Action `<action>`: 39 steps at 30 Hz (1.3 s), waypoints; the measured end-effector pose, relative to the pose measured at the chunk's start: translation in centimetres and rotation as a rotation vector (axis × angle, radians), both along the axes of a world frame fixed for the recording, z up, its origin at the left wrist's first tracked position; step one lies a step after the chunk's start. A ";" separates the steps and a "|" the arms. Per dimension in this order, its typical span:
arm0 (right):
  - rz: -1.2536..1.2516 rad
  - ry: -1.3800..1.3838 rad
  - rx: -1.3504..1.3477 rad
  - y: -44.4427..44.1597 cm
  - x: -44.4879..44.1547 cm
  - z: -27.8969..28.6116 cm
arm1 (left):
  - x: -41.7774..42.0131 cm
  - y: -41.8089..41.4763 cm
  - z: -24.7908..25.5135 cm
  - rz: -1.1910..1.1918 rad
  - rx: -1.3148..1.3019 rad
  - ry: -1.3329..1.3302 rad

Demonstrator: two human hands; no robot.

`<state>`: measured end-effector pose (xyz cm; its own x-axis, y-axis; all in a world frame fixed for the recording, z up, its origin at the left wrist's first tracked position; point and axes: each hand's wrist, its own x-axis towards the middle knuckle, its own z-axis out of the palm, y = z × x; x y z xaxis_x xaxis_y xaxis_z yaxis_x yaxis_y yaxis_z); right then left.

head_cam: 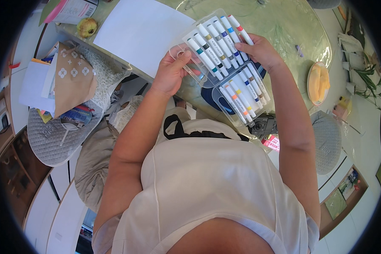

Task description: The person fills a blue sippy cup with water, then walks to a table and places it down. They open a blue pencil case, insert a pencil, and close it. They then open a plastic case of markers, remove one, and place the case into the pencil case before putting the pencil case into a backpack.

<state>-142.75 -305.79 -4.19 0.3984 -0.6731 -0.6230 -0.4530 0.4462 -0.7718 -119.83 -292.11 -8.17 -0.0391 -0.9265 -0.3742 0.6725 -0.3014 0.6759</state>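
Note:
A clear plastic marker case (211, 83) lies unfolded in front of me, its two halves joined by a hinge. The far half holds several white acrylic markers (223, 43) with coloured bands, and more markers (238, 98) lie in the near half. My left hand (174, 68) grips the case's left end, thumb on top. My right hand (257, 50) is at the right edge of the far half, fingers around a red-banded marker (240, 28) and the case edge; whether it grips both is unclear. A large sheet of white paper (139, 35) lies beyond my left hand.
On the green marbled table (289, 28) are a plate of yellow food (318, 83), a small purple object (299, 50), a round fruit (87, 27) and a pink-rimmed tub (71, 11). A chair at left carries a brown paper bag (74, 79) and a hand fan (76, 119).

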 end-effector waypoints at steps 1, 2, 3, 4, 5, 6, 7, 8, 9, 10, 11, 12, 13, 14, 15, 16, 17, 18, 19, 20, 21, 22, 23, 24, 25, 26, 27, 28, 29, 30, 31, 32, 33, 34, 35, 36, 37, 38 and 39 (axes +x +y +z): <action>-0.023 -0.013 -0.003 0.0 -0.1 -0.6 | 0.0 -0.1 0.0 -0.001 -0.006 -0.005; -0.030 -0.001 -0.011 0.0 -0.4 -0.8 | -0.1 -0.1 0.1 -0.002 -0.011 -0.010; -0.033 0.011 -0.018 0.1 -0.1 -0.5 | -0.1 -0.1 0.0 0.000 -0.003 -0.017; -0.036 0.023 -0.026 0.2 0.0 -0.4 | -0.1 -0.2 0.0 0.002 0.005 -0.024; -0.035 0.040 -0.038 0.1 0.0 -0.5 | -0.1 -0.2 0.1 0.004 0.013 -0.030; -0.033 0.058 -0.052 0.2 -0.1 -0.6 | -0.1 -0.2 0.1 0.005 0.021 -0.034; -0.033 0.076 -0.065 0.2 -0.1 -0.6 | -0.1 -0.3 0.2 0.005 0.028 -0.038; -0.039 0.099 -0.093 0.2 0.0 -0.5 | -0.1 -0.3 0.2 0.004 0.036 -0.042; -0.043 0.121 -0.121 0.4 0.1 -0.3 | -0.2 -0.4 0.3 0.009 0.046 -0.049; -0.047 0.144 -0.149 0.5 0.1 -0.1 | -0.2 -0.4 0.3 0.012 0.055 -0.055; -0.088 0.152 -0.206 0.8 0.1 0.4 | -0.2 -0.4 0.4 0.014 0.065 -0.062; -0.124 0.158 -0.263 1.0 0.1 1.2 | -0.3 -0.4 0.6 0.020 0.076 -0.071; -0.160 0.164 -0.319 1.3 0.1 1.8 | -0.3 -0.4 0.9 0.025 0.087 -0.079; -0.200 0.164 -0.334 1.7 -0.5 1.8 | -0.3 -0.5 1.0 0.030 0.098 -0.088; -0.244 0.164 -0.350 2.2 -1.7 1.6 | -0.3 -0.5 1.0 0.025 0.092 -0.086; -0.283 0.165 -0.366 3.0 -2.4 1.4 | -0.3 -0.4 0.7 0.024 0.087 -0.084; -0.274 0.190 -0.418 4.1 -2.8 1.3 | -0.2 -0.3 0.6 0.023 0.082 -0.081; -0.267 0.216 -0.470 5.7 -3.4 1.4 | -0.3 -0.3 0.5 0.026 0.087 -0.085; -0.263 0.245 -0.524 7.3 -4.0 1.7 | -0.3 -0.3 0.4 0.026 0.090 -0.088; -0.233 0.286 -0.540 9.0 -4.1 2.2 | -0.3 -0.4 0.4 0.028 0.093 -0.093; -0.204 0.327 -0.555 10.6 -4.3 2.5 | -0.4 -0.4 0.5 0.029 0.097 -0.095; -0.213 0.319 -0.551 12.1 -4.8 2.3 | -0.4 -0.5 0.5 0.028 0.101 -0.095; -0.221 0.311 -0.547 13.8 -5.3 1.7 | -0.4 -0.5 0.6 0.027 0.105 -0.095; -0.234 0.303 -0.544 15.1 -5.7 1.2 | -0.5 -0.5 0.7 0.030 0.111 -0.095; -0.176 0.331 -0.606 15.9 -6.0 1.0 | -0.5 -0.5 0.8 0.038 0.118 -0.095; -0.117 0.359 -0.667 16.6 -6.1 1.0 | -0.6 -0.5 0.9 0.047 0.125 -0.096; -0.063 0.388 -0.726 17.2 -6.3 0.8 | -0.6 -0.5 1.0 0.046 0.126 -0.099; -0.061 0.432 -0.739 17.7 -6.2 0.5 | -0.6 -0.6 1.0 0.047 0.127 -0.103; -0.075 0.436 -0.762 18.0 -6.0 0.2 | -0.6 -0.6 1.0 0.048 0.128 -0.106; -0.092 0.440 -0.784 18.1 -5.8 -0.2 | -0.6 -0.5 1.0 0.044 0.133 -0.115; -0.107 0.444 -0.806 18.2 -5.5 -0.5 | -0.6 -0.5 1.1 0.042 0.138 -0.123; -0.120 0.439 -0.836 18.2 -5.1 -0.4 | -0.5 -0.5 1.1 0.040 0.143 -0.132; -0.118 0.436 -0.867 18.1 -4.9 -0.5 | -0.5 -0.5 1.0 0.035 0.141 -0.132; -0.116 0.433 -0.898 17.8 -4.7 -0.6 | -0.4 -0.4 0.9 0.030 0.139 -0.131; -0.113 0.430 -0.928 17.6 -4.7 -0.7 | -0.4 -0.4 0.8 0.025 0.137 -0.131; -0.112 0.431 -0.952 17.5 -4.8 -0.9 | -0.4 -0.5 1.0 0.030 0.136 -0.121; -0.111 0.431 -0.975 17.4 -4.9 -1.2 | -0.5 -0.4 1.1 0.034 0.136 -0.112; -0.109 0.432 -0.998 17.3 -5.0 -1.4 | -0.5 -0.5 1.2 0.039 0.135 -0.103; -0.106 0.429 -1.011 17.3 -4.9 -1.4 | -0.6 -0.5 1.3 0.039 0.133 -0.100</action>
